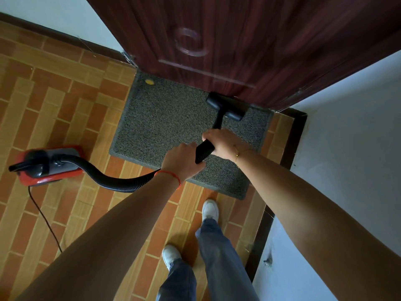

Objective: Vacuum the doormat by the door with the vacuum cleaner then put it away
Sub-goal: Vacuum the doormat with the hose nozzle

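A grey speckled doormat (165,124) lies on the tiled floor in front of a dark wooden door (238,44). The black vacuum nozzle (227,106) sits on the mat's far right part, right against the door's bottom edge. My right hand (221,141) grips the black wand just behind the nozzle. My left hand (181,162) holds the ribbed black hose (121,181) where it meets the wand. The hose curves left to the red and grey vacuum cleaner body (47,164), which stands on the floor left of the mat.
A small yellow spot (149,81) lies on the mat's far left corner. The vacuum's black power cord (43,218) trails toward me across the brick-pattern tiles. White walls with dark skirting stand at the right and back left. My feet in white shoes (210,210) stand just behind the mat.
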### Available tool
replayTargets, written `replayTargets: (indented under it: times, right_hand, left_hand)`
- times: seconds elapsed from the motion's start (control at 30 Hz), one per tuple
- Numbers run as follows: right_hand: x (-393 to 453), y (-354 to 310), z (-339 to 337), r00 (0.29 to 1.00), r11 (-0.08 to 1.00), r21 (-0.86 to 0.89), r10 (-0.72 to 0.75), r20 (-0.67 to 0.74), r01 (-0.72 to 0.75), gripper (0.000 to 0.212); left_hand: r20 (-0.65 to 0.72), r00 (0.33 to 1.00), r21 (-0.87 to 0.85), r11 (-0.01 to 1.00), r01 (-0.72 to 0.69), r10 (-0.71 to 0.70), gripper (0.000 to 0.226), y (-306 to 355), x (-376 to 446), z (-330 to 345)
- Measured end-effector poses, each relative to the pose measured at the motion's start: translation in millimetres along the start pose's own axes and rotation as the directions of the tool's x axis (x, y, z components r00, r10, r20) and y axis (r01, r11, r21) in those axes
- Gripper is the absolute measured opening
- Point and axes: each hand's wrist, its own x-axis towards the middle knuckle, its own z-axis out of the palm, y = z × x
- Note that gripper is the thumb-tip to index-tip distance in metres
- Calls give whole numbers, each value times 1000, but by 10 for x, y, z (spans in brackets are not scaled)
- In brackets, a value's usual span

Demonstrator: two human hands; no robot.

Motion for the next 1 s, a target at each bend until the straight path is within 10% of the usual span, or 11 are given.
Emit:
replayTargets:
  times: [1.0]
  right_hand:
    - [-1071, -2412, 2004, 999, 998, 59, -23, 41, 20, 14]
  left_hand:
    - [159, 987, 86, 996, -19, 5, 26, -1464, -2606, 1176]
